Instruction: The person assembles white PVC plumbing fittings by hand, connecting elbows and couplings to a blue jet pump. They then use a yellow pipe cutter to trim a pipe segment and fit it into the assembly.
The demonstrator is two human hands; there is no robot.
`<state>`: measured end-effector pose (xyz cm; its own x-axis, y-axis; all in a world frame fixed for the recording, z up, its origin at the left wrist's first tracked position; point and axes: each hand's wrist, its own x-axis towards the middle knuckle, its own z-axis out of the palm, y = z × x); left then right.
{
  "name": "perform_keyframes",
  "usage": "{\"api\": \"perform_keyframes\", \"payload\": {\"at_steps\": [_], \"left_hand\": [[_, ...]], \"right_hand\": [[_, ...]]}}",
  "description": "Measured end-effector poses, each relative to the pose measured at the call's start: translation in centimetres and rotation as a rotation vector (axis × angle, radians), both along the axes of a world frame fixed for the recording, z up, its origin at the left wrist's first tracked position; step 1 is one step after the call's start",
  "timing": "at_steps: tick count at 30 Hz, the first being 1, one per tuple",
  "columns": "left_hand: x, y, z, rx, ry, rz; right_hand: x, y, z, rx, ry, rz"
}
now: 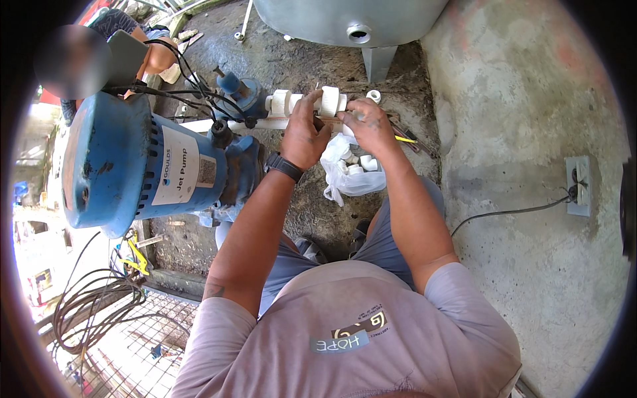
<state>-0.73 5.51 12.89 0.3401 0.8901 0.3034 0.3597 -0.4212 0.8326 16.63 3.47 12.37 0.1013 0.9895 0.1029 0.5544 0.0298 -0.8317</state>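
Note:
A white plastic pipe assembly with ribbed union nuts (330,101) runs sideways in front of the blue pump's outlet. My left hand (306,136), with a black watch on its wrist, is closed around the middle of this assembly. At the right end of it, my right hand (371,125) has its fingers curled in a pinch; what lies between them is hidden. Just below my hands, a thin clear plastic bag (332,189) holds several white pipe elbows (368,162). A long white pipe (199,125) passes behind my left hand.
To my left stands a large blue jet pump (113,159) with black cables. A grey metal tank (352,16) is ahead, a concrete wall (517,119) with an outlet box (578,186) right. Tools (415,140), coiled cable (79,312) and another person (159,58) are around.

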Motion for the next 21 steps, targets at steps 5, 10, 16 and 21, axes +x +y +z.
{"api": "perform_keyframes", "payload": {"at_steps": [5,10,16,21], "left_hand": [[0.0,0.1,0.0,0.120,0.140,0.029],[0.4,-0.4,0.2,0.130,0.165,0.106],[0.8,-2.3,-0.6,0.277,0.324,0.360],[0.8,-3.2,-1.5,0.171,0.375,0.601]], "right_hand": [[-0.2,0.0,-0.1,0.012,0.047,-0.004],[-0.1,0.2,-0.4,0.030,0.029,-0.008],[-0.3,-0.1,0.1,-0.022,0.060,-0.041],[-0.4,-0.1,-0.5,0.017,0.068,-0.069]]}}
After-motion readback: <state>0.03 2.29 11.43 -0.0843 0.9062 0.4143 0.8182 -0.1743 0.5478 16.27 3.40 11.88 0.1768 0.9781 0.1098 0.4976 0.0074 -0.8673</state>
